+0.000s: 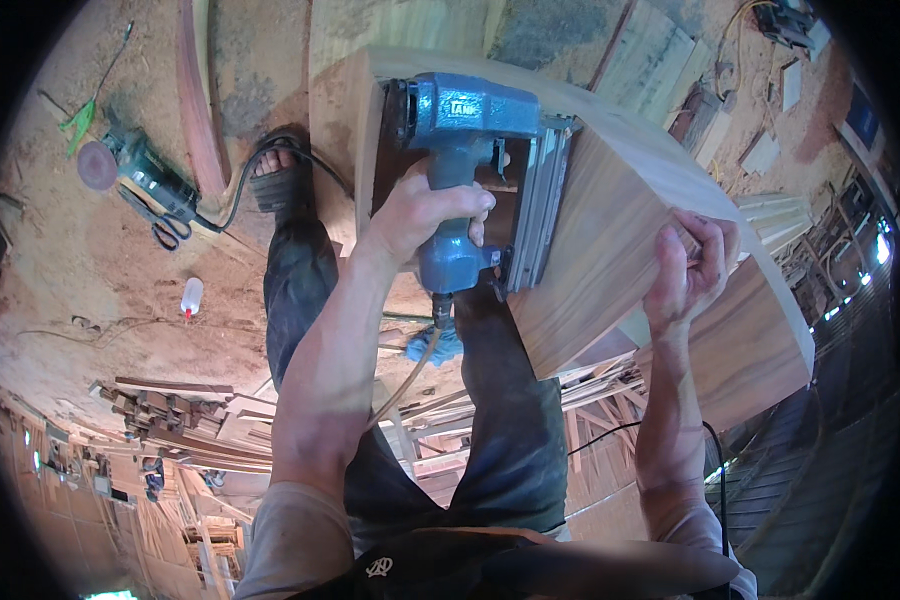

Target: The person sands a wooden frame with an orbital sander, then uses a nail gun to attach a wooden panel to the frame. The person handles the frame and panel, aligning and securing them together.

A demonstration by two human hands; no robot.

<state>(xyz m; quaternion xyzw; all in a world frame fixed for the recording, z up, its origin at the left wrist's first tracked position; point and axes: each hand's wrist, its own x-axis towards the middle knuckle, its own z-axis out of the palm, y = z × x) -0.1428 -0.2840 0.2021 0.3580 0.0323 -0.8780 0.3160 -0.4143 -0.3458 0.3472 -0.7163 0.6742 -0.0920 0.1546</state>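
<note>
My left hand (425, 215) is wrapped round the grip of a blue pneumatic nail gun (470, 110). The gun's grey magazine (542, 205) lies close along a wooden panel, and a pale air hose (422, 365) hangs from its handle end. That panel (600, 220) is part of a large boxy workpiece of brown-grained boards in front of me and to the right. On its right part, my right hand (692, 265) has its fingers curled over the board's edge. The gun's nose and the point where it meets the wood cannot be made out.
On the dusty floor at left lie an angle grinder (155, 180) with a black cord, scissors (172, 232) and a small white bottle with a red tip (192, 296). A long plank (200, 100) lies beyond. Scrap-wood piles (180, 420) are nearer, with more offcuts (760, 152) at far right.
</note>
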